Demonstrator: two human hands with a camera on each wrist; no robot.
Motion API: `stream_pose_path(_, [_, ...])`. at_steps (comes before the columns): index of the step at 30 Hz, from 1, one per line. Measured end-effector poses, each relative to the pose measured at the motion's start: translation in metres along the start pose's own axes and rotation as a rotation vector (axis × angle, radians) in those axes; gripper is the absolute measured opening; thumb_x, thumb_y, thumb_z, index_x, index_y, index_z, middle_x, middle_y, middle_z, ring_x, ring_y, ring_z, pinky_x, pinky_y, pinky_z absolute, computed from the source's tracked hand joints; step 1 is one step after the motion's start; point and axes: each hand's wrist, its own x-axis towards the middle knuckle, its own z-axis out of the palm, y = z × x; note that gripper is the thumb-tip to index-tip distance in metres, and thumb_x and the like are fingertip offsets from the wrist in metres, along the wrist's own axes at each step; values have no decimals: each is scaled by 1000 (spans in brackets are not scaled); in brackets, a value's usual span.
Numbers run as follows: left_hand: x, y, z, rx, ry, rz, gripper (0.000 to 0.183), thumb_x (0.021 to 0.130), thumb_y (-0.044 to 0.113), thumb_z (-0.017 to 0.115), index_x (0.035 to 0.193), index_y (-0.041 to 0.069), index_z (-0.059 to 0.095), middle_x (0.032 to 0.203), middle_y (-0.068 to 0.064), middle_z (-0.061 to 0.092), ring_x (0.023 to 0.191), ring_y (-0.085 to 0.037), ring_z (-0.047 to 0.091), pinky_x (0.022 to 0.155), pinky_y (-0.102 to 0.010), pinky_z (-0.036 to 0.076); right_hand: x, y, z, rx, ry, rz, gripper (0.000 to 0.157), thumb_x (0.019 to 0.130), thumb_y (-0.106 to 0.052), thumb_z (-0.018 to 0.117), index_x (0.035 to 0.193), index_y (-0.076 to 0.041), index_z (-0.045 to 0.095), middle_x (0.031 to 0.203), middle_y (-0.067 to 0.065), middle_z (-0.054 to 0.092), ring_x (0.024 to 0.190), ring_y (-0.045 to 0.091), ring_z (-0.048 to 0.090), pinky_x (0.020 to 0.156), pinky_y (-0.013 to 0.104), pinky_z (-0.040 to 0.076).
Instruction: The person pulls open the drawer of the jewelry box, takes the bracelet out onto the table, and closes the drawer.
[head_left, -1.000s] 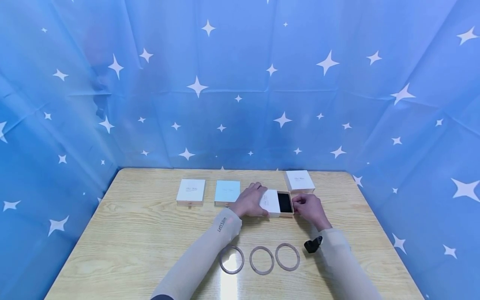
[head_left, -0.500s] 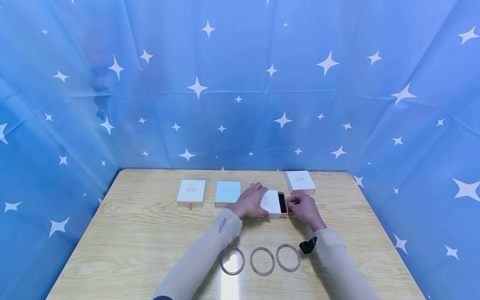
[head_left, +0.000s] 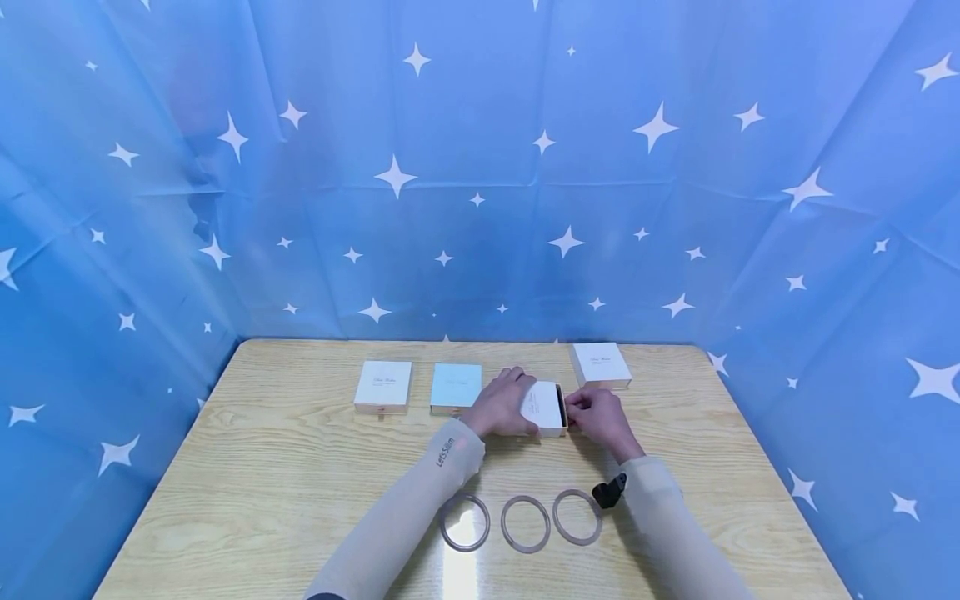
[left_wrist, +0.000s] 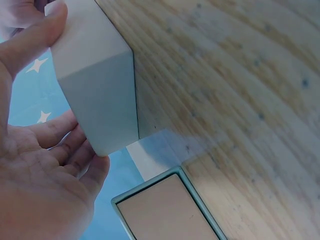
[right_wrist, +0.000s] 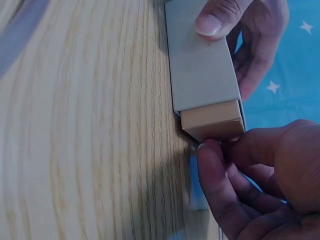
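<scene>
A white box with a sliding drawer [head_left: 542,404] lies on the table. My left hand [head_left: 501,402] grips its outer sleeve from the left, thumb on the near side and fingers on the far side. The tan drawer [right_wrist: 212,120] sticks out a little at the right end. Right at that end, the thumb and forefinger of my right hand [right_wrist: 260,175] pinch at the drawer's front face; any pull tab there is hidden by the fingertips. Nearer to me lie three translucent bangles: a left one [head_left: 487,523], a middle one [head_left: 503,525] and a right one [head_left: 556,515].
A white box [head_left: 384,383] and a light blue box [head_left: 456,384] stand to the left. Another white box [head_left: 602,362] sits behind my right hand, near the far edge of the wooden table [head_left: 262,483]. A blue starred curtain [head_left: 480,167] surrounds the table.
My right hand has moved left, and the drawer has slid into the sleeve, so its dark interior now shows only as a thin strip. The left hand has kept its place on the sleeve.
</scene>
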Motion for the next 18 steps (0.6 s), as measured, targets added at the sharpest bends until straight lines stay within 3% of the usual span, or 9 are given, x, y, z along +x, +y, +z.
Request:
stream_pose_path(7, [0, 2, 0, 10, -2, 2, 98, 73, 47, 90, 152, 11, 47, 140, -3, 53, 127, -19, 48, 110, -34, 45, -1, -3, 3, 27, -9, -3, 12, 94, -3, 64, 99, 2, 74, 86, 13, 74, 70, 15, 69, 60, 25, 56])
stream_pose_path(14, [-1, 2, 2, 30, 4, 16, 93, 74, 47, 88, 150, 11, 48, 135, -3, 55, 120, -18, 50, 104, -31, 47, -1, -1, 6, 65, -41, -23, 12, 96, -6, 66, 100, 3, 73, 86, 14, 74, 69, 16, 71, 60, 27, 58])
stream_pose_path(18, [-2, 3, 0, 45, -4, 14, 94, 77, 46, 87, 152, 8, 45, 140, -5, 54, 125, -19, 49, 109, -31, 46, -1, -2, 4, 48, -66, -15, 14, 99, -10, 64, 103, 0, 73, 87, 12, 75, 72, 15, 71, 61, 27, 58])
